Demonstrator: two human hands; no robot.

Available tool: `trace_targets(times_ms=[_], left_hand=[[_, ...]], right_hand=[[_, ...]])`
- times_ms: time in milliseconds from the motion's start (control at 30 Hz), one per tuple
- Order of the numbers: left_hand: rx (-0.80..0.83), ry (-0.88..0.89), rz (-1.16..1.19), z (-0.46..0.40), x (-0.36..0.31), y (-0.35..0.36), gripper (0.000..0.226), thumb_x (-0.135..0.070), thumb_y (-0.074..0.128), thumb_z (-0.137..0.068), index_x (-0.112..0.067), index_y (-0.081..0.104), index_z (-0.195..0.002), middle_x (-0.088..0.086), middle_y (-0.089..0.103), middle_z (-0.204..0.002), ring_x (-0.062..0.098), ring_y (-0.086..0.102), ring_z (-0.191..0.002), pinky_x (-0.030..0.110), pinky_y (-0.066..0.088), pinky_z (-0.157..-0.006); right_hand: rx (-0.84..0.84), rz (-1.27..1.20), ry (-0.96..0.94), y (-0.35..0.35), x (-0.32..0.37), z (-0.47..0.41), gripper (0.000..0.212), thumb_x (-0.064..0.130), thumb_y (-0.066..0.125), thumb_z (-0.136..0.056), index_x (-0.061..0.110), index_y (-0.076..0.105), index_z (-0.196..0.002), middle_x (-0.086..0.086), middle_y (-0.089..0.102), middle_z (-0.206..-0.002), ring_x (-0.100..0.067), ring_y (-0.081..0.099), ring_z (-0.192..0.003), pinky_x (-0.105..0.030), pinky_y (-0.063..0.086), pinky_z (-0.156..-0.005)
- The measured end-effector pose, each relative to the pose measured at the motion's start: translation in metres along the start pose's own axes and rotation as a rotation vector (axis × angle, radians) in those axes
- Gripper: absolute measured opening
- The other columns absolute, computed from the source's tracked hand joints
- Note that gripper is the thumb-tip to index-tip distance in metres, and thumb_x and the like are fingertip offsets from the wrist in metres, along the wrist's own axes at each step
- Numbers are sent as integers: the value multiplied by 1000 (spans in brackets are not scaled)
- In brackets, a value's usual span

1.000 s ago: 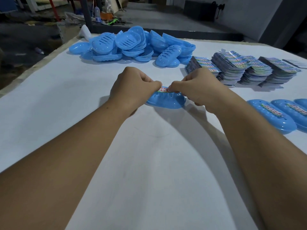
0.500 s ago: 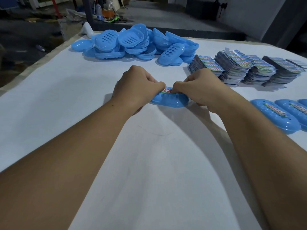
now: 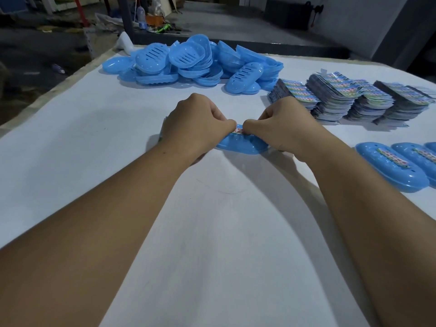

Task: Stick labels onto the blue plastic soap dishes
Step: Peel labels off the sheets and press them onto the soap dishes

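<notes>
Over on the far left of the white counter (image 3: 70,142) sat a big heap of blue soap dishes (image 3: 188,64), no labels that I could see. In the middle, the left hand (image 3: 195,128) and the right hand (image 3: 283,128) were both curled over one soap dish (image 3: 240,145) lying on the counter, thumbs nearly touching, pinching down on a label (image 3: 238,131) along its top. Further right, stacks of label sheets (image 3: 354,100) lined the back, and nearer the edge were finished dishes (image 3: 391,168) with labels on, side by side.
</notes>
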State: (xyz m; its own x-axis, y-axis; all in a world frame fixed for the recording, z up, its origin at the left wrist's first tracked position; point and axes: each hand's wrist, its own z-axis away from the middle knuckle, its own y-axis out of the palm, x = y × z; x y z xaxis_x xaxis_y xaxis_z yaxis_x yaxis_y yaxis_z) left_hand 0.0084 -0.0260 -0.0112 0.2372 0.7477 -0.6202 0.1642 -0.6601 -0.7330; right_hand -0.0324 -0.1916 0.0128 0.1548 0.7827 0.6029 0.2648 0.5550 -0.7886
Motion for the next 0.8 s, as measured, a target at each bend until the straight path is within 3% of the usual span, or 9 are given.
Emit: trace_targets(times_ms=[133,233,333,533,600,667,733,800], left_hand=[[-17,44,-61,1,-2,-2,29,-52,79,-76,-31,64,-64,-18,63,-67,5,62,-72,26,44,-62],[-24,59,-80,1,-2,-3,33,-54,80,-76,-30,62,-62,-16,65,-70,11,65,-76,31,52,-70],[-28,72,-82,2,-2,-5,37,-55,81,-77,-28,61,-61,-16,63,-70,12,64,-77,31,48,-69],[-73,8,55,3,-1,-9,39,-50,69,-90,-19,65,-68,-9,67,-69,10,62,-69,30,47,-63],[-116,-8,79,2,0,-13,43,-48,61,-96,-16,62,-68,-5,65,-67,14,59,-66,30,42,-62],[-154,-12,56,2,1,-16,46,-47,57,-99,-15,57,-66,-2,60,-63,15,53,-61,28,33,-55],[-180,-5,25,3,2,-17,47,-47,54,-100,-15,55,-67,-2,57,-62,14,50,-58,27,29,-52],[-188,10,-6,3,2,-18,46,-49,54,-101,-17,56,-67,-4,57,-62,12,50,-58,27,27,-51]], right_hand=[[1,45,6,-2,2,1,48,48,76,-73,1,72,-78,-2,54,-53,-17,45,-45,-26,38,-51],[33,47,36,-4,-1,-1,54,52,76,-71,0,72,-82,-5,61,-55,-17,49,-46,-27,41,-53],[46,32,49,-4,-4,-2,53,52,76,-71,1,73,-83,-4,59,-55,-16,46,-43,-27,39,-51],[-14,-179,-45,-4,-10,-7,25,38,76,-81,18,66,-69,18,54,-43,1,46,-41,-19,38,-46],[-47,-216,-116,-5,-10,-6,17,34,74,-84,19,69,-77,19,62,-57,3,50,-50,-21,43,-56],[11,-211,-199,-4,-8,-1,18,37,78,-84,26,72,-96,13,73,-90,1,62,-79,-25,52,-76],[131,-115,-284,1,-7,5,50,45,82,-79,30,66,-124,9,68,-118,-7,62,-107,-28,50,-96],[204,-4,-326,5,-5,12,75,54,82,-73,34,56,-140,9,62,-132,-8,58,-119,-29,47,-103]])
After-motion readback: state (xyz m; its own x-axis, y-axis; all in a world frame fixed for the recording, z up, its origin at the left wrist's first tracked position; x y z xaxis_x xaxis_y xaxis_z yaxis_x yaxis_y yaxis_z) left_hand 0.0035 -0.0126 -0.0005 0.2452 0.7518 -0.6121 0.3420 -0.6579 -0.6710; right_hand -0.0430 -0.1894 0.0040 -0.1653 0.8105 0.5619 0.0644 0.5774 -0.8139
